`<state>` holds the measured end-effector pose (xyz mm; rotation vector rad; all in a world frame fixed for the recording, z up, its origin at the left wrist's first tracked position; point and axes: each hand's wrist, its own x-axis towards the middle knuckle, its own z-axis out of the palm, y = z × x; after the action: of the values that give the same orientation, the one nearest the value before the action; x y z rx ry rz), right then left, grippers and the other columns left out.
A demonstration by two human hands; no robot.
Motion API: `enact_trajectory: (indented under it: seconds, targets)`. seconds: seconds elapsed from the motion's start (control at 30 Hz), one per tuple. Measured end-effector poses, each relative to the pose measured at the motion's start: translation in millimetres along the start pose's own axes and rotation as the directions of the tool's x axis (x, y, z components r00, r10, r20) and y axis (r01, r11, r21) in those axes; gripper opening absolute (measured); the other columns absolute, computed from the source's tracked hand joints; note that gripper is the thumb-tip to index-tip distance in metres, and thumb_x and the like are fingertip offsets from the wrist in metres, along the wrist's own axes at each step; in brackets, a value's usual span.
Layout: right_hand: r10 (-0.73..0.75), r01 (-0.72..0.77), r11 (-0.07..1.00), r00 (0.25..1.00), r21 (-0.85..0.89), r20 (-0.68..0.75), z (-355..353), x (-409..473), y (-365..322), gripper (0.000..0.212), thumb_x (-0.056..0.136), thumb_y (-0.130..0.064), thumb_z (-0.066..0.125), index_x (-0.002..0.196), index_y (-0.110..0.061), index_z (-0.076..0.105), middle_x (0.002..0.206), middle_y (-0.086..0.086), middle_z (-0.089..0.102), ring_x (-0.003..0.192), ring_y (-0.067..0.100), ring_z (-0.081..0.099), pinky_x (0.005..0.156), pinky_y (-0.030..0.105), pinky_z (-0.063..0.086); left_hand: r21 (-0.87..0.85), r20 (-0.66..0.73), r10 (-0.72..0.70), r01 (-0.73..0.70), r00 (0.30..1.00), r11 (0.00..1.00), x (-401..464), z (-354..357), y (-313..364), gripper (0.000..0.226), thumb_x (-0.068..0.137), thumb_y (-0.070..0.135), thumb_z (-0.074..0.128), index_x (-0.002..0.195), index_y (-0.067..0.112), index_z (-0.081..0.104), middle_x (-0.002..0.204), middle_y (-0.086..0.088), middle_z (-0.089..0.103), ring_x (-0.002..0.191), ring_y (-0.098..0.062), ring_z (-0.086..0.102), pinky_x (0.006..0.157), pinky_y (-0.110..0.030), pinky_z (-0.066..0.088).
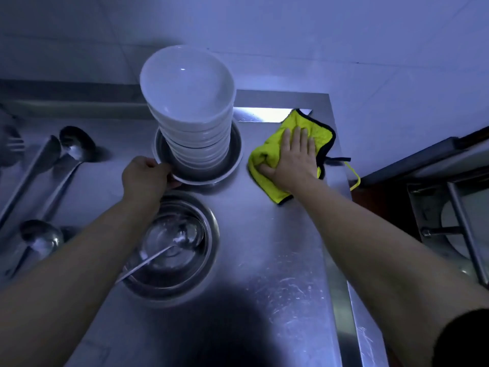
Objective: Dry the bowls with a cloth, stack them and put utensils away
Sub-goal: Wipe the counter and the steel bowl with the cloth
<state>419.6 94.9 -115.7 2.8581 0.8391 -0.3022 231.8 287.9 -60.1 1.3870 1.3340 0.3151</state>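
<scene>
A tall stack of several white bowls (190,107) stands in a shallow metal basin (232,160) at the back of the steel counter. My left hand (145,178) grips the basin's near-left rim. To the right, a yellow cloth with black trim (315,125) lies crumpled on the counter, and my right hand (293,157) presses flat on it with fingers spread. In front of the stack sits a steel bowl (209,250) with a ladle (169,247) resting inside, handle pointing to the lower left.
Several long-handled ladles (66,157) and a spatula lie on the counter at the left. The steel counter (277,260) ends at a right edge, beyond which a stove or rack (455,221) stands lower. A tiled wall rises behind.
</scene>
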Motion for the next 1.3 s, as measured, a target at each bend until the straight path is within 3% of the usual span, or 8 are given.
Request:
enact_trajectory:
  seconds: [0.17,0.33,0.5,0.63,0.8,1.07,1.17,1.3]
  targets:
    - [-0.186,0.186,0.982,0.982,-0.015,0.022,-9,28,-18,0.108,0.078,-0.076,0.039,0.151,-0.012,-0.009,0.157,0.015,-0.015,0.145,0.031,-0.015,0.117,0.052,-0.001,0.13,0.028,0.105,-0.107,0.994,0.986,-1,-19,6,0.006,0.088,0.003,0.056,0.088,-0.003,0.056,0.062,-0.009,0.047,0.034,0.005,0.049,0.038,-0.004,0.035]
    - [-0.503,0.504,0.861,0.864,-0.066,0.032,-14,38,-43,0.108,0.076,-0.071,0.049,0.152,-0.019,-0.007,0.159,0.007,-0.014,0.145,0.023,-0.016,0.117,0.049,-0.002,0.128,-0.005,0.094,-0.093,0.996,0.987,6,-23,4,0.011,0.088,0.005,0.059,0.096,-0.003,0.058,0.068,-0.01,0.055,0.036,0.005,0.053,0.035,-0.005,0.035]
    - [-0.636,0.638,0.768,0.77,-0.05,0.048,-18,52,-42,0.107,0.074,-0.069,0.055,0.152,-0.025,-0.004,0.16,-0.002,-0.008,0.146,0.017,-0.012,0.118,0.042,-0.007,0.076,-0.045,0.043,-0.04,0.998,0.996,20,-25,-3,0.012,0.081,0.007,0.067,0.087,0.002,0.058,0.064,-0.01,0.058,0.037,-0.002,0.054,0.044,-0.017,0.048]
    - [-0.559,0.559,0.829,0.829,-0.005,0.007,-17,49,-35,0.099,0.079,-0.067,0.053,0.152,-0.026,0.0,0.16,-0.007,-0.006,0.146,0.012,-0.011,0.118,0.042,-0.006,0.013,-0.027,0.01,-0.009,1.0,1.0,26,-27,-4,0.017,0.077,0.004,0.069,0.073,0.01,0.054,0.065,-0.013,0.057,0.06,-0.024,0.063,0.068,-0.037,0.057]
    - [-0.171,0.173,0.982,0.985,0.073,-0.031,-7,22,-5,0.097,0.082,-0.069,0.042,0.152,-0.018,-0.001,0.16,-0.001,-0.008,0.147,0.019,-0.009,0.118,0.047,-0.002,0.07,-0.014,0.025,-0.024,1.0,0.997,22,-19,2,0.02,0.081,0.003,0.067,0.072,0.013,0.052,0.068,-0.016,0.058,0.043,-0.013,0.057,0.044,-0.019,0.05]
    - [-0.008,0.011,0.999,0.998,0.054,-0.056,13,-50,12,0.098,0.084,-0.071,0.032,0.151,-0.004,0.005,0.159,0.016,0.005,0.147,0.026,0.0,0.118,0.04,-0.003,0.02,0.035,0.05,-0.051,0.998,0.999,6,9,10,0.016,0.084,-0.003,0.061,0.078,0.008,0.051,0.067,-0.013,0.055,0.031,-0.001,0.051,0.036,-0.014,0.042]
    - [0.002,0.002,0.999,0.997,0.046,-0.073,21,-81,14,0.102,0.078,-0.073,0.02,0.148,0.0,0.02,0.155,0.02,0.02,0.145,0.03,0.015,0.117,0.042,0.002,0.009,0.078,0.063,-0.064,0.995,0.998,1,27,13,0.011,0.085,-0.005,0.059,0.087,0.004,0.053,0.069,-0.011,0.053,0.033,-0.002,0.052,0.036,-0.012,0.042]
    - [0.058,-0.052,0.995,0.995,0.08,-0.079,34,-122,13,0.098,0.078,-0.071,0.027,0.143,0.003,0.035,0.149,0.022,0.034,0.14,0.032,0.029,0.114,0.044,0.013,0.002,0.133,0.073,-0.074,0.988,0.997,1,52,13,0.012,0.084,-0.004,0.06,0.081,0.004,0.052,0.071,-0.013,0.053,0.044,-0.014,0.057,0.038,-0.014,0.045]
